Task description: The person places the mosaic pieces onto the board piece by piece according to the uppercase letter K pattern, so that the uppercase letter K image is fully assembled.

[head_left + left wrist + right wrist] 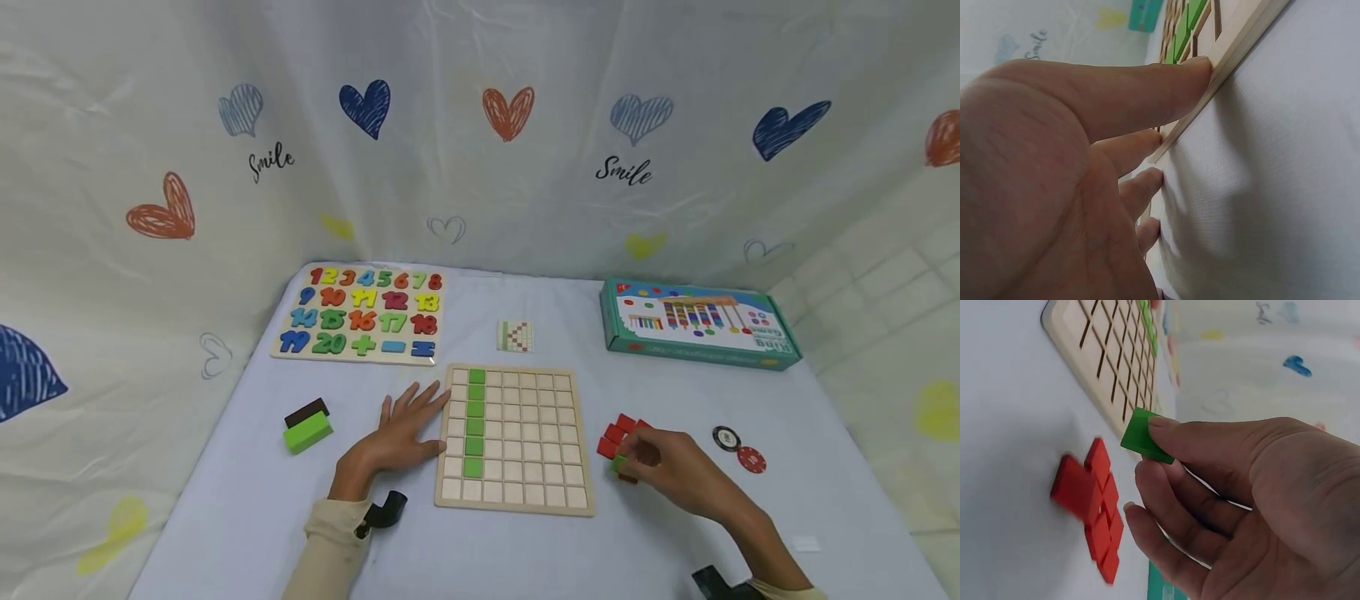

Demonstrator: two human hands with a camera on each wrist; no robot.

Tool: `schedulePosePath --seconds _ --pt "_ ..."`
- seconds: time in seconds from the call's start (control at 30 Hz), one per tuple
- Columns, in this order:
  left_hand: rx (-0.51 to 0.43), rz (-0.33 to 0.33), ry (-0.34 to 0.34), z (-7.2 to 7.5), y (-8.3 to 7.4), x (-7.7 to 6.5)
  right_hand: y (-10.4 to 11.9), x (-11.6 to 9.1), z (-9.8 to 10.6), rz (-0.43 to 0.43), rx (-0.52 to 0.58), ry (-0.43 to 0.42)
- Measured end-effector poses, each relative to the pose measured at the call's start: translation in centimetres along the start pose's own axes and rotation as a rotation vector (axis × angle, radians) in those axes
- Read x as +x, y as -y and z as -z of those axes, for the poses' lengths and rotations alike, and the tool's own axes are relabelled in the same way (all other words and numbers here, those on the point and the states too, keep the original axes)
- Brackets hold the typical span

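A wooden grid board [517, 508] lies on the table, with a column of green tiles [475, 426] set near its left side. At the board's left edge my left hand [396, 437] spreads its fingers, thumb and fingertips against the rim. Between thumb and fingers, my right hand [678, 471] pinches a green square tile [1142, 434], held above the table to the right of the board. Several red tiles [1075, 487] lie in a cluster just beneath that hand; in the head view the fingers hide part of them.
Behind the board lie a wooden number puzzle [341, 362], a small pattern card [515, 336] and a teal box [701, 325]. Stacked green tiles [309, 433] and dark tiles [303, 411] are at the left. A black chip [726, 438] and red chip [752, 460] lie right.
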State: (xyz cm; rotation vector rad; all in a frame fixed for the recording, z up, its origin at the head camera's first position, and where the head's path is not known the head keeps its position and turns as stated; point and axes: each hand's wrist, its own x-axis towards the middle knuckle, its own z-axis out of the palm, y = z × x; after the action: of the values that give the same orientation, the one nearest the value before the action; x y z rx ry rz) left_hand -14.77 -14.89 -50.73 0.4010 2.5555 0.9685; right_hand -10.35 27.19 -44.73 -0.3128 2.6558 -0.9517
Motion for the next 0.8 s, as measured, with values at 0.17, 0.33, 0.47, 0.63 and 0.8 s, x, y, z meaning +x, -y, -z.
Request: schedulePosePath --seconds 0.17,0.33,0.47,0.63,0.8 --pt "0.007 -0.002 0.004 -0.2 0.1 0.0 1.6 1.8 -1.9 0.1 0.039 -0.008" --pt "0.008 0.002 0.005 -0.1 0.2 0.0 4.2 4.0 -4.8 0.192 0.069 0.007" --pt "0.008 -0.001 0.002 0.0 0.3 -0.1 6.9 5.5 -8.0 0.273 0.118 0.063" --pt "0.009 -0.027 -0.007 -0.1 0.5 -0.1 9.3 6.7 -11.3 0.346 0.141 0.11" --pt "0.02 -0.033 -0.004 0.0 0.4 -0.1 10.2 7.0 -13.1 0.363 0.123 0.127"
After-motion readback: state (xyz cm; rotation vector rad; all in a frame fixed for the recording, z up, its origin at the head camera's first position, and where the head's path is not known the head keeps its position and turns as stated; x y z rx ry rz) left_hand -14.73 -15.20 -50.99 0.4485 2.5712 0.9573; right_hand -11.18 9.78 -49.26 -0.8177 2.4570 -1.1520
